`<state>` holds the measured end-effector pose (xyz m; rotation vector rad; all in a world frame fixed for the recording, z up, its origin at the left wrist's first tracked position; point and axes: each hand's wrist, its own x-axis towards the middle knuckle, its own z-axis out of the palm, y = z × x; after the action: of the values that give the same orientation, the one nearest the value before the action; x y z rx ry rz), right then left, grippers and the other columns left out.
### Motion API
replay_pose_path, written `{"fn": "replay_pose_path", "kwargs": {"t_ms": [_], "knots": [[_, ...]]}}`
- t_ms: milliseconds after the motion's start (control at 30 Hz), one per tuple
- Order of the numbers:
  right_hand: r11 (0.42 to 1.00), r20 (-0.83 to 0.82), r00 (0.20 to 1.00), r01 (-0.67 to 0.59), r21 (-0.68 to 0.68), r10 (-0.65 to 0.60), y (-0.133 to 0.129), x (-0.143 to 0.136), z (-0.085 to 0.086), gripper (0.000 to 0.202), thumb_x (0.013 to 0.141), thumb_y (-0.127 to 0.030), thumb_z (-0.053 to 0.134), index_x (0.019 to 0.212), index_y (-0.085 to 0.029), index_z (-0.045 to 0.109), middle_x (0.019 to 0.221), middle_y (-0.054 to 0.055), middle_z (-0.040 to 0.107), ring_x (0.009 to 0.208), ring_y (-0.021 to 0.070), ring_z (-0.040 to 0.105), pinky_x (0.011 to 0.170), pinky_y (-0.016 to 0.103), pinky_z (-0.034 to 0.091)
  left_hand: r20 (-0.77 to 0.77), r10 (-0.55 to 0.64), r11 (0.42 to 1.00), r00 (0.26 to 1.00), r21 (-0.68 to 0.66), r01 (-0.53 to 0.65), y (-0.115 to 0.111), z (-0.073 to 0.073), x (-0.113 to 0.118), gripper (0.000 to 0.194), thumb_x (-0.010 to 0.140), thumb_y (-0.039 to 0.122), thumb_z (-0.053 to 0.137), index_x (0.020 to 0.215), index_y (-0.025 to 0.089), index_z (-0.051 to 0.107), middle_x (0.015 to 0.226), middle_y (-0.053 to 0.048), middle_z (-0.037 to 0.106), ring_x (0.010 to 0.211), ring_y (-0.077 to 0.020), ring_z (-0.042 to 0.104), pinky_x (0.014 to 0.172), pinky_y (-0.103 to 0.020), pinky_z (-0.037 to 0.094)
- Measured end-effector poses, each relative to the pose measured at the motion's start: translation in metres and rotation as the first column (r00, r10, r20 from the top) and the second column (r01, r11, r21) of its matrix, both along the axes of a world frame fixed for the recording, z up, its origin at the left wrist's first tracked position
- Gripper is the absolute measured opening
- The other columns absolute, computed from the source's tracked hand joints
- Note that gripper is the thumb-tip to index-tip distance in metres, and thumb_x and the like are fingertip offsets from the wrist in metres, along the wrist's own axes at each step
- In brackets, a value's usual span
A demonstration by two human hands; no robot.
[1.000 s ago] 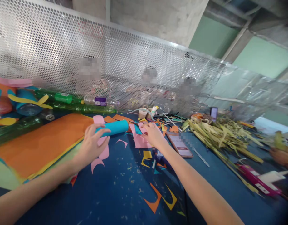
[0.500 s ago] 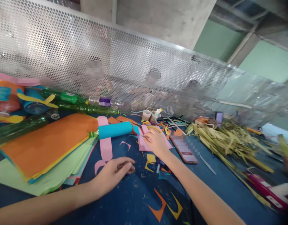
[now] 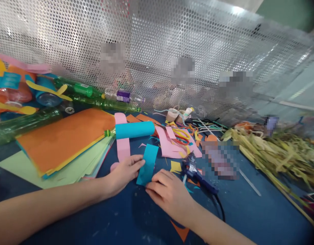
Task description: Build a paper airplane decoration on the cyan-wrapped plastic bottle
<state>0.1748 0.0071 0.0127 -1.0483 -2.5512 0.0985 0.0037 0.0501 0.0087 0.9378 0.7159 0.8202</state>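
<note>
A blue paper strip point(image 3: 148, 162) is held between my two hands above the dark blue table. My left hand point(image 3: 127, 170) pinches its left edge with thumb and fingers. At the lower right corner, my right hand point(image 3: 169, 192) has its fingers closed on the strip. Beyond it lies a bottle wrapped in blue paper point(image 3: 135, 130), with a pink paper piece point(image 3: 123, 148) crossing under it. A pink sheet point(image 3: 165, 146) carries scissors with red and yellow handles point(image 3: 182, 136). Right of my hands rests a dark blue glue gun point(image 3: 197, 175) with a cable.
Stacked coloured paper point(image 3: 67, 139) lies at the left, with green plastic bottles point(image 3: 26, 124) behind. Dried husks point(image 3: 269, 156) cover the right side near a blurred phone point(image 3: 220, 160). A perforated metal screen point(image 3: 151, 41) stands along the back, with people beyond it.
My right hand has moved from the pink sheet back toward me, bringing the blue strip. My left hand has taken hold of the strip too. The view has tilted down.
</note>
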Motion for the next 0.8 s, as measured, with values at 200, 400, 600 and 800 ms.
{"fn": "replay_pose_path", "kwargs": {"t_ms": [200,400,600,800], "knots": [[0.975,-0.215,0.958,0.156,-0.159,-0.188,0.003,0.005,-0.005,0.011,0.085,-0.029,0.056,0.081,-0.020,0.052,0.078,0.003,0.056,0.074,0.0170,0.054,0.065,0.030,0.043,0.003,-0.013,1.000,1.000,-0.018,0.013,0.001,0.002,0.000,0.024,0.078,0.039,0.062,0.088,0.017,0.060,0.074,0.000,0.059,0.069,-0.0124,0.056,0.071,-0.026,0.046],[0.847,-0.393,0.839,0.139,-0.513,-0.376,0.005,0.003,-0.002,0.017,0.084,-0.024,0.054,0.096,-0.024,0.041,0.076,-0.002,0.060,0.068,0.0140,0.060,0.063,0.026,0.047,-0.012,0.030,0.999,0.999,-0.017,-0.030,-0.001,0.003,-0.001,0.025,0.079,0.037,0.062,0.092,0.020,0.050,0.073,0.003,0.057,0.067,-0.0115,0.055,0.067,-0.025,0.045],[0.778,-0.402,0.829,0.062,-0.625,-0.389,0.010,0.007,0.002,0.008,0.085,-0.023,0.051,0.087,-0.022,0.044,0.072,-0.002,0.057,0.067,0.0133,0.058,0.061,0.026,0.044,-0.032,0.033,0.999,0.999,-0.018,-0.033,-0.002,0.006,-0.001,0.019,0.079,0.031,0.060,0.088,0.020,0.047,0.068,0.004,0.053,0.067,-0.0108,0.054,0.071,-0.026,0.045],[0.756,-0.375,0.846,0.051,-0.652,-0.380,0.016,0.015,0.000,0.006,0.088,-0.025,0.046,0.089,-0.022,0.040,0.064,-0.005,0.045,0.058,0.0111,0.046,0.053,0.024,0.037,-0.049,0.075,0.997,0.996,-0.014,-0.076,-0.003,0.004,-0.001,0.022,0.078,0.028,0.059,0.094,0.020,0.045,0.070,0.003,0.054,0.078,-0.0151,0.059,0.082,-0.033,0.045]]}}
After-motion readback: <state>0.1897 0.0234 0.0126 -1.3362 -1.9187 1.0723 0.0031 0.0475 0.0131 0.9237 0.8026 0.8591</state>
